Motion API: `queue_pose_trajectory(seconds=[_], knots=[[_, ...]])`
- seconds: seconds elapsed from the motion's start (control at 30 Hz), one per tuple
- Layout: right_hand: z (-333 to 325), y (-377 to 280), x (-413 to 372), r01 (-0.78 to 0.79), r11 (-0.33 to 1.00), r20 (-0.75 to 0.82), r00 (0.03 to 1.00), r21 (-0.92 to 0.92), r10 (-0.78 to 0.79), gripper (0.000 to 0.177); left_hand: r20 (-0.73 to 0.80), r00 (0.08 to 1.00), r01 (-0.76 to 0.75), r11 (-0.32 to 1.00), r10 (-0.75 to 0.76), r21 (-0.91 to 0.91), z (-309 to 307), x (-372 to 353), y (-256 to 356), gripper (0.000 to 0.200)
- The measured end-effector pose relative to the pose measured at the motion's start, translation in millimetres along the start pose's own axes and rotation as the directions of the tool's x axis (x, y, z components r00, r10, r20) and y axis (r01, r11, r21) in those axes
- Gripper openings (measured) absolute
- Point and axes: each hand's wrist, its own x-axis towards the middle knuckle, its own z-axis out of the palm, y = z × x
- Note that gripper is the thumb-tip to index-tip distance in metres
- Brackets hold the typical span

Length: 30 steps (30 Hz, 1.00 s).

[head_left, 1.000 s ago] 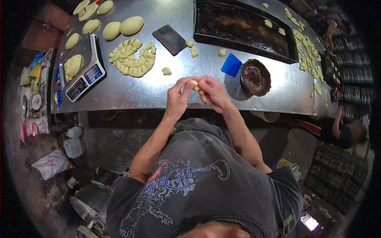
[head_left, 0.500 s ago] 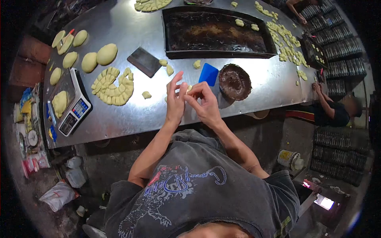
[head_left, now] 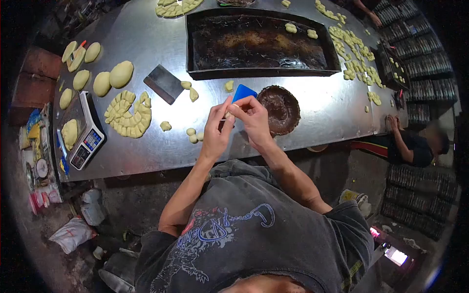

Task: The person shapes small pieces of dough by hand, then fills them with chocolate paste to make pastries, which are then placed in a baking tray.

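A small piece of dough (head_left: 227, 115) is pinched between my two hands over the table, mostly hidden by the fingers. My left hand (head_left: 217, 128) is closed on it from the left, and my right hand (head_left: 253, 119) pinches it from the right. Just behind the fingers lies a blue plastic scraper (head_left: 243, 93). Right of my right hand is a round container of dark brown filling (head_left: 278, 110). Several small dough balls (head_left: 194, 136) sit together left of my left hand, with a single dough piece (head_left: 166, 126) farther left.
A large dark baking tray (head_left: 264, 44) lies behind my hands with two dough pieces in it. To the left are a metal scraper (head_left: 163, 84), cut dough (head_left: 129, 119), dough rounds (head_left: 121, 74) and a digital scale (head_left: 88, 146). Another person (head_left: 413, 144) works at the right edge.
My hands have drawn closer together around the dough piece, my left fingers bending in from a more upright pose. The view has shifted slightly, uncovering the dough balls beside my left hand.
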Motion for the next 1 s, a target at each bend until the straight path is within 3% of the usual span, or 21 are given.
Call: queue_pose_trajectory(seconds=[0.07, 0.1, 0.17, 0.2, 0.3, 0.37, 0.4, 0.43, 0.5, 0.53, 0.6, 0.7, 0.73, 0.83, 0.87, 1.0], knots=[[1, 0, -1, 0.016, 0.999, -0.030, 0.999, -0.035, -0.017, 0.020, 0.045, 0.973, 0.230, 0.962, -0.226, -0.148, -3, 3, -1, 0.034], [2, -3, -2, 0.148, 0.974, 0.003, 0.989, -0.174, -0.149, 0.020, 0.076, 0.939, 0.343, 0.913, -0.335, -0.219, -4, 4, -2, 0.034], [8, -11, -8, 0.398, 0.818, 0.136, 0.916, -0.416, -0.376, 0.020, -0.029, 0.930, 0.347, 0.901, -0.366, -0.261, -2, 7, -4, 0.033], [14, -15, -12, 0.495, 0.748, 0.180, 0.866, -0.443, -0.466, 0.020, -0.051, 0.918, 0.364, 0.888, -0.392, -0.280, -4, 6, -5, 0.034], [10, 3, -15, 0.593, 0.578, 0.269, 0.790, -0.560, -0.551, 0.018, -0.052, 0.905, 0.398, 0.883, -0.423, -0.248, -7, 1, 0, 0.055], [8, 1, -10, 0.579, 0.512, 0.322, 0.800, -0.635, -0.505, 0.018, -0.018, 0.898, 0.424, 0.875, -0.440, -0.235, -8, -4, 2, 0.067], [11, -3, -8, 0.553, 0.493, 0.324, 0.818, -0.672, -0.476, 0.016, 0.012, 0.891, 0.449, 0.876, -0.454, -0.176, -12, -7, -1, 0.083], [14, -2, -5, 0.526, 0.469, 0.322, 0.834, -0.709, -0.448, 0.015, 0.023, 0.889, 0.454, 0.874, -0.457, -0.174, -15, -11, -4, 0.083], [10, 11, 3, 0.171, 0.864, 0.243, 0.968, -0.474, -0.059, 0.018, 0.051, 0.889, 0.457, 0.872, -0.456, -0.173, -18, -18, -15, 0.085], [9, 12, 6, -0.072, 0.943, 0.259, 0.952, -0.325, 0.162, 0.020, 0.089, 0.899, 0.438, 0.883, -0.429, -0.169, -22, -22, -18, 0.084], [11, 29, 13, -0.178, 0.970, 0.298, 0.929, -0.165, 0.221, 0.025, 0.100, 0.849, 0.527, 0.823, -0.518, -0.210, -29, -34, -23, 0.082], [12, 46, -3, -0.183, 0.840, 0.207, 0.922, -0.512, 0.327, 0.024, 0.155, 0.771, 0.636, 0.731, -0.618, -0.246, -47, -57, -46, 0.080], [16, 52, -12, 0.185, 0.760, 0.345, 0.937, -0.623, 0.054, 0.025, 0.130, 0.749, 0.658, 0.707, -0.649, -0.259, -53, -65, -48, 0.081], [32, 58, -28, 0.606, 0.573, 0.613, 0.760, -0.551, -0.214, 0.026, 0.114, 0.731, 0.664, 0.663, -0.673, -0.347, -75, -77, -48, 0.076], [34, 64, -27, 0.560, 0.651, 0.660, 0.742, -0.512, -0.119, 0.030, 0.122, 0.732, 0.658, 0.649, -0.670, -0.381, -83, -80, -46, 0.073], [55, 114, -3, 0.371, 0.725, 0.388, 0.908, -0.580, -0.155, 0.030, -0.052, 0.715, 0.679, 0.711, -0.697, -0.182, -121, -83, -66, 0.056]])
